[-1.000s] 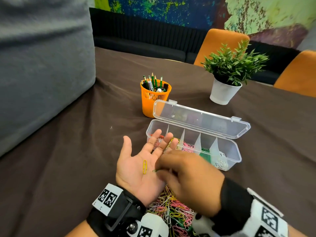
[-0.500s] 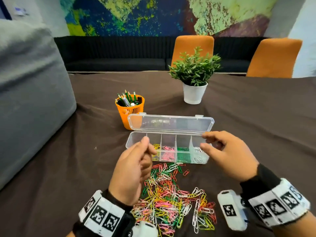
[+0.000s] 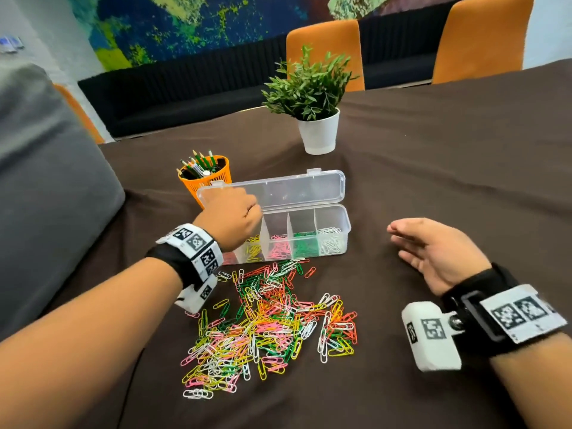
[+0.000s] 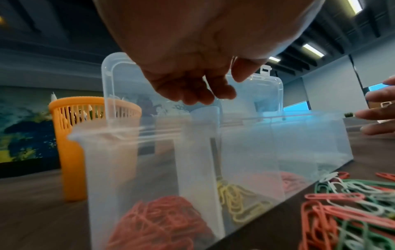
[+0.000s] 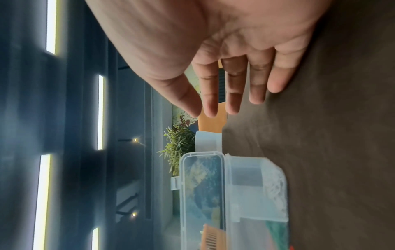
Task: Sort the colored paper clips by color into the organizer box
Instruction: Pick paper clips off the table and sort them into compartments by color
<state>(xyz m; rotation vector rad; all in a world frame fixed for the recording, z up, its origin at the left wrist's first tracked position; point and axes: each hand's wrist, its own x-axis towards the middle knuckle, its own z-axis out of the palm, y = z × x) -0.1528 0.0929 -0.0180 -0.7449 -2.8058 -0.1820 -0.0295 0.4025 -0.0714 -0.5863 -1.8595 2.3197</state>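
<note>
The clear organizer box [image 3: 347, 230] stands open on the brown cloth, its lid [image 3: 278, 190] tilted back. Left to right it holds red, yellow [image 3: 253, 249], pink, green and white [image 3: 329, 241] clips. My left hand [image 3: 251, 212] hovers palm down over the box's left end. In the left wrist view its fingers [image 4: 192, 94] hang bent above the divider beside the yellow clips [image 4: 233, 203], thumb apart, with no clip seen in them. My right hand [image 3: 396, 239] lies with straight fingers on the cloth right of the box, holding nothing [image 5: 213, 108]. A mixed pile of clips [image 3: 269, 323] lies in front.
An orange pencil cup [image 3: 213, 181] stands just behind the box's left end. A potted plant [image 3: 318, 134] stands farther back. A large grey cushion [image 3: 46, 196] fills the left side. Orange chairs [image 3: 328, 51] line the far edge of the table.
My left hand turned from palm up with a yellow clip to palm down and reached forward over the box. My right hand left the box's right end and spread its fingers.
</note>
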